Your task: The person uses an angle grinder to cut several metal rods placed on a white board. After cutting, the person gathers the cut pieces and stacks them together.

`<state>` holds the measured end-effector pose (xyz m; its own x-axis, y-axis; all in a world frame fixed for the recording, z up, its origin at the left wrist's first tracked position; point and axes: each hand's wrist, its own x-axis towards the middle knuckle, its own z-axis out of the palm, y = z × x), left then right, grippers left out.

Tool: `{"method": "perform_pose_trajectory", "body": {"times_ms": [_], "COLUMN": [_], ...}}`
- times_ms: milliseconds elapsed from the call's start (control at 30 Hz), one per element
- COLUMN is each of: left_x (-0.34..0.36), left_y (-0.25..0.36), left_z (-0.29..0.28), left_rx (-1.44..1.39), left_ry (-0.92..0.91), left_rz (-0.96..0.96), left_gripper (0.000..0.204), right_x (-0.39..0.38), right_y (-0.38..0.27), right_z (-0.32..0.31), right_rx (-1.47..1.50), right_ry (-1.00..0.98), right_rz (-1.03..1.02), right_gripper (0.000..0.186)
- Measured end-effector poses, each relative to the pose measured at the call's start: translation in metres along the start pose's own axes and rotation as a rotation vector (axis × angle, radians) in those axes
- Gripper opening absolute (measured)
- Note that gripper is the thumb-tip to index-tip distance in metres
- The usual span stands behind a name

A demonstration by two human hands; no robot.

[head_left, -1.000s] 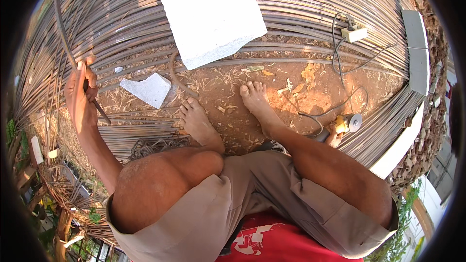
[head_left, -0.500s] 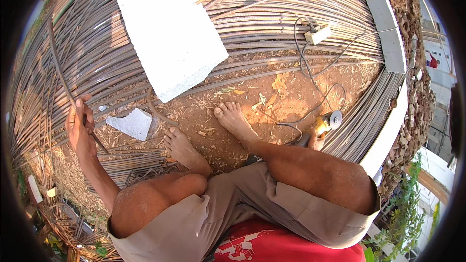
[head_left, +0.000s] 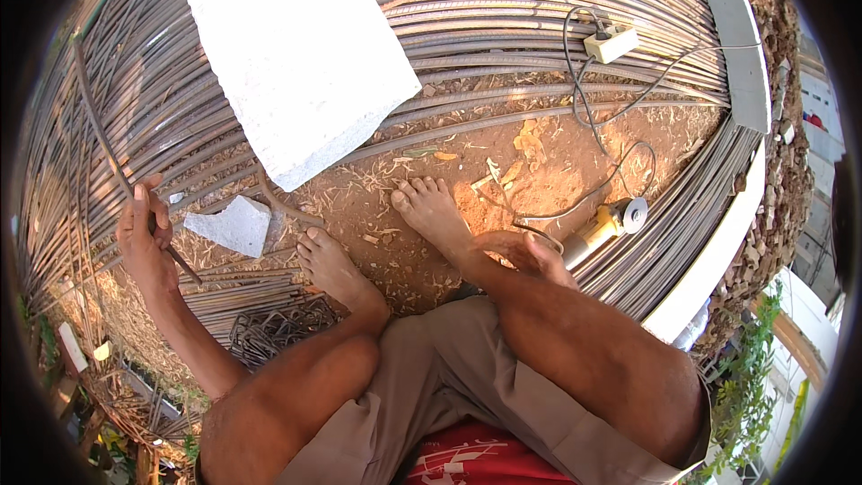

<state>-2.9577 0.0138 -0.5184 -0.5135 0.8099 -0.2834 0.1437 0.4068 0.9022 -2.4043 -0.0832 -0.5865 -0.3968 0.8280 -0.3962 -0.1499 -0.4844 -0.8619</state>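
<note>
My left hand (head_left: pixel 144 232) is closed around a thin steel bar (head_left: pixel 101 130), which slants from the upper left down past my fingers. Beside that hand lies a broken piece of pale block (head_left: pixel 235 224). My right hand (head_left: pixel 530 256) is partly hidden behind my right shin; its fingers are stretched out and nothing shows in them. Just right of it, a yellow angle grinder (head_left: pixel 600 232) rests on the ground and bars, its disc facing up. The grinder's handle end lies close to my right fingertips.
A large white block (head_left: pixel 301 63) lies over long steel rods (head_left: pixel 485 54). A power socket box (head_left: pixel 612 43) with black cord (head_left: pixel 620 108) sits on them. A grey slab (head_left: pixel 738 54) stands at the right. Bent wire ties (head_left: pixel 278 328) lie near my left leg.
My right hand has let go of the angle grinder and moved left, away from it. The grinder now lies down. My left hand keeps its hold on the steel bar.
</note>
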Motion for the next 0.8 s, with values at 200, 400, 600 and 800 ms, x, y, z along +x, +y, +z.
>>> {"method": "perform_pose_trajectory", "body": {"times_ms": [200, 400, 600, 800], "left_x": [0.004, 0.012, 0.018, 0.027], "left_y": [-0.006, 0.003, 0.017, 0.044], "left_z": [-0.002, 0.007, 0.013, 0.03], "left_rx": [-0.057, -0.025, 0.047, 0.062], "left_ry": [-0.006, 0.017, -0.006, -0.015], "left_rz": [0.024, 0.003, 0.035, 0.035], "left_gripper": [0.037, 0.037, 0.038, 0.04], "right_x": [0.057, 0.068, 0.111, 0.247], "right_y": [-0.06, -0.019, -0.015, -0.131], "right_z": [-0.012, 0.029, 0.015, -0.048], "right_rx": [0.331, 0.222, 0.039, 0.122], "right_ry": [0.102, -0.222, -0.005, 0.402], "right_rz": [-0.365, 0.134, 0.013, -0.074], "right_gripper": [0.068, 0.062, 0.03, 0.036]}}
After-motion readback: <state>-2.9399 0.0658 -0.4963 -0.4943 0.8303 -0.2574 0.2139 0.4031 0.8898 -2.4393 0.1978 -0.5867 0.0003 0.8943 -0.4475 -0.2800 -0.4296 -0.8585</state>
